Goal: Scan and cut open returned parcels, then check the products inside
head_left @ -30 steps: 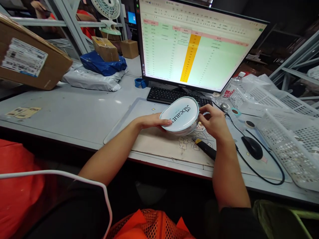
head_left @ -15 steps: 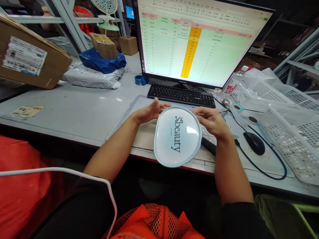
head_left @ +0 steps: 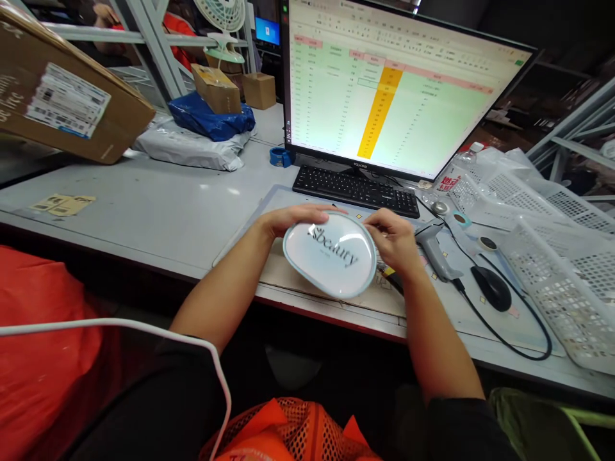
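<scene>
A rounded white case (head_left: 331,262) with a pale blue rim and the dark word "beauty" on its face is tilted above the front edge of the desk. My left hand (head_left: 305,219) grips its upper left side, thumb on the face and fingers behind. At the upper right rim, my right hand (head_left: 391,237) has its fingers bent together in a pinch; what lies between them is hidden. Under the case is a flat piece of cardboard (head_left: 281,272). A dark tool with a yellow part (head_left: 388,272) lies partly behind my right wrist.
A monitor (head_left: 408,96) and a black keyboard (head_left: 355,192) stand behind my hands. To the right are a grey handheld scanner (head_left: 437,253), a black mouse (head_left: 491,288) and white plastic baskets (head_left: 557,282). Parcels (head_left: 211,125) and a large carton (head_left: 72,89) sit left. A white cable (head_left: 144,330) crosses the lower left.
The case has turned so its lettering runs more sideways, and it has tilted flatter. My left hand has closed onto its upper left side. My right hand has shifted slightly left, uncovering the scanner.
</scene>
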The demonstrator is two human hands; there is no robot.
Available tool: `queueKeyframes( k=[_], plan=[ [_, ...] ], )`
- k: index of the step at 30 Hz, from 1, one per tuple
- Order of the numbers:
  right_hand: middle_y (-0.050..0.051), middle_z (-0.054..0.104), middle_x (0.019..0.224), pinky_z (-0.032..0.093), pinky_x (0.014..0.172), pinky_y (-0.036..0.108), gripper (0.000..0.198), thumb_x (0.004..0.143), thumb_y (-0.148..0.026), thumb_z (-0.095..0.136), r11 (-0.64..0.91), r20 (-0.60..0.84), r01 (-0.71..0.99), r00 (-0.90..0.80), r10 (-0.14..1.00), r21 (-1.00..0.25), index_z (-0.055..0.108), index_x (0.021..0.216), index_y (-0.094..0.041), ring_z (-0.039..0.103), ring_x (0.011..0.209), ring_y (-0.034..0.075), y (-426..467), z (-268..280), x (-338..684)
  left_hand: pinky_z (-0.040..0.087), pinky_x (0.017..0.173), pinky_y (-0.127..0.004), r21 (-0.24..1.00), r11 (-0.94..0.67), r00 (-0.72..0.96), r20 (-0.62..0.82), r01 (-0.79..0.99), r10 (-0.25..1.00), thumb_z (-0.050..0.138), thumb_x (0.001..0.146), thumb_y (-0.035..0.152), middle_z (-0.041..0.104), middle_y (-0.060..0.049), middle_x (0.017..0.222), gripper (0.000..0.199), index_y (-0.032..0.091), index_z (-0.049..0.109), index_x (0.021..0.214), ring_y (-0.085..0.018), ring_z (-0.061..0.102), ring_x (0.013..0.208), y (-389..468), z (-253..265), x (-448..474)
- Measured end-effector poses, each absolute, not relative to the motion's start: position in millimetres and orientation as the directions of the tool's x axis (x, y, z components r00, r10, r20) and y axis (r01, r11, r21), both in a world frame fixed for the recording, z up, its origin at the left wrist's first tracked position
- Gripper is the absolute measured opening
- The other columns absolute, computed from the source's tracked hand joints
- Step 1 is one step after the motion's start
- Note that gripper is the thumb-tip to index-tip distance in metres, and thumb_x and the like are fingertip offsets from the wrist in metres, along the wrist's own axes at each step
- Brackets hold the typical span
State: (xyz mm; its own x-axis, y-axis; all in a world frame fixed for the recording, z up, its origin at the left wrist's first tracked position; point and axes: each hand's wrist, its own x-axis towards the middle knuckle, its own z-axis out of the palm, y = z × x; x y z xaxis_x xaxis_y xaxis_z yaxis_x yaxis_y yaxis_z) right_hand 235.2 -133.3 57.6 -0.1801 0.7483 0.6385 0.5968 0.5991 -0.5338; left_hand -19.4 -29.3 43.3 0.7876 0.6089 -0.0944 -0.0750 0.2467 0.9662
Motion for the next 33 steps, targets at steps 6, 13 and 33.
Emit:
queueKeyframes(
  k=[6, 13, 33],
  plan=[
    [0.001, 0.067, 0.076, 0.048, 0.063, 0.033, 0.019, 0.096, -0.035, 0.066, 0.469, 0.736, 0.721, 0.084, 0.672, -0.510, 0.065, 0.081, -0.023, 0.058, 0.065, 0.017, -133, 58, 241, 0.065, 0.082, -0.043, 0.862, 0.197, 0.486, 0.064, -0.466, 0.872, 0.074, 0.091, 0.032, 0.081, -0.016, 0.090, 0.034, 0.009, 0.077, 0.116, -0.031, 0.078, 0.079, 6, 30, -25],
    [0.006, 0.066, 0.082, 0.049, 0.067, 0.034, 0.018, 0.099, -0.024, 0.055, 0.500, 0.771, 0.800, -0.075, 0.633, -0.333, 0.059, 0.082, -0.025, 0.061, 0.073, 0.021, -129, 8, 176, 0.063, 0.090, -0.037, 0.722, 0.058, 0.143, 0.057, -0.689, 0.988, 0.075, 0.092, 0.033, 0.082, -0.009, 0.093, 0.031, 0.012, 0.074, 0.115, -0.025, 0.079, 0.087, -4, 18, 19],
    [0.002, 0.071, 0.115, 0.054, 0.059, 0.027, 0.077, 0.083, -0.085, 0.069, 0.242, 0.231, -0.040, 0.190, 0.954, -0.969, 0.046, 0.137, -0.035, 0.069, 0.080, 0.019, -116, 36, 232, 0.012, 0.136, -0.066, 0.617, -0.772, 0.562, 0.588, 0.153, 0.582, 0.098, 0.055, 0.073, 0.041, -0.015, 0.169, 0.125, 0.032, 0.046, 0.161, -0.047, 0.026, 0.161, -51, 30, 15]
  ],
)
